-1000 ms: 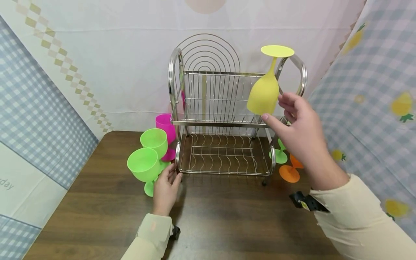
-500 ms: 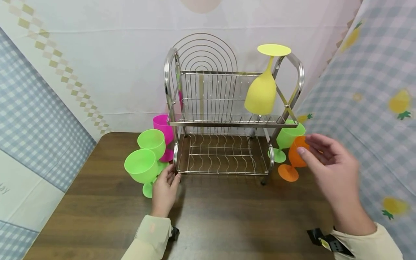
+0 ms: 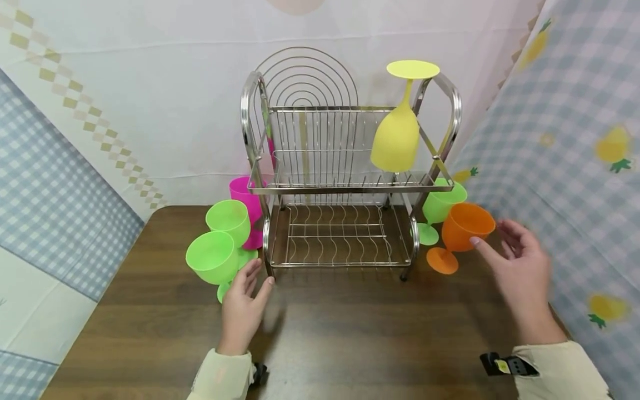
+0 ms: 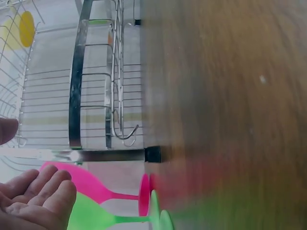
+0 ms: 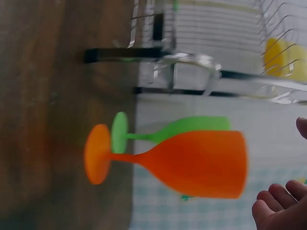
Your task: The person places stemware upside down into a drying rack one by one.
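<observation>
My right hand is beside an orange plastic goblet, thumb and fingers spread around its bowl near the rim; a gap shows between them in the right wrist view. The orange goblet stands upright on the table, right of the rack. Behind it is a green goblet. My left hand is by the rack's front left leg, fingers loosely extended and holding nothing. Close to it stand two green goblets, with a pink goblet behind. A yellow goblet sits upside down on the rack's upper tier.
The two-tier metal dish rack stands at the middle of the brown wooden table, its lower tier made of wavy wires. Patterned cloth hangs along the right side, with more cloth at the back and left.
My right hand has let go of the yellow goblet and moved down and right to the orange one. My left hand has drawn slightly away from the rack's leg.
</observation>
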The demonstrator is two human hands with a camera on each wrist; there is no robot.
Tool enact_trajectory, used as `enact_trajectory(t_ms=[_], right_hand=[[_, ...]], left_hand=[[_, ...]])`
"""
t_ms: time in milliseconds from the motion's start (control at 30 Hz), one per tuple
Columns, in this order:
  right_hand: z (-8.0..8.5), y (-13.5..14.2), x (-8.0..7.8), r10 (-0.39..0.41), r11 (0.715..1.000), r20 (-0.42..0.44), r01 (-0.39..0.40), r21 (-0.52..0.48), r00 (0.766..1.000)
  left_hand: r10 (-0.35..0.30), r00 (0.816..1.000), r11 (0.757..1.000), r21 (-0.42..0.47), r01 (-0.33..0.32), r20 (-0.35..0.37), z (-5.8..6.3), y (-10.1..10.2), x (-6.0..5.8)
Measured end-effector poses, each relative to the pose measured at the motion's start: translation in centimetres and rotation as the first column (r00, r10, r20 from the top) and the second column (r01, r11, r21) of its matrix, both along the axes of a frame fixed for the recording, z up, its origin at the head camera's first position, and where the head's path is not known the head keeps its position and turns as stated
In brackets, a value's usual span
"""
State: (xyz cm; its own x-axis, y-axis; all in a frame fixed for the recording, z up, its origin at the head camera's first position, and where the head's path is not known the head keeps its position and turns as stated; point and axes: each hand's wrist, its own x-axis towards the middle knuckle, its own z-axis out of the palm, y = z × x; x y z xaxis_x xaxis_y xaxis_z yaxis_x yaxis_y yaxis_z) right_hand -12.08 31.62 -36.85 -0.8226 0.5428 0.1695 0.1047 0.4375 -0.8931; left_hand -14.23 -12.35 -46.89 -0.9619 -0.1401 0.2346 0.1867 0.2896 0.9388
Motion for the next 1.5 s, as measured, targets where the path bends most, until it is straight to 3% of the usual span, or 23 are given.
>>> enact_trajectory(t_ms=[367,700,1000,1300,1500], right_hand=[[-4.0,2.1,-3.2,0.122,0.992,0.163,-0.126,0.013,0.979],[-5.7,2.4,-4.5,0.055,0.998,0.14,-0.054,-0.011,0.989],[-6.5,2.1,-5.3,0.029,0.998,0.148,-0.022,-0.051,0.989],[-4.3,1.4,-2.8,0.019,0.997,0.112,-0.009,-0.082,0.994],[-3.2,0.4,0.1,0.099,0.994,0.06,-0.101,0.04,0.993]], left_hand=[[-0.081,0.997,0.997,0.022,0.081,0.002,-0.1,0.1,2.5],[-0.251,0.968,0.968,0.02,0.251,-0.024,0.1,0.8,4.3],[-0.316,0.949,0.948,0.039,0.316,0.007,-0.5,1.0,4.9],[-0.318,0.947,0.948,0.037,0.316,0.047,-0.6,1.4,4.9],[-0.321,0.945,0.947,0.049,0.319,0.055,-0.3,1.6,4.8]])
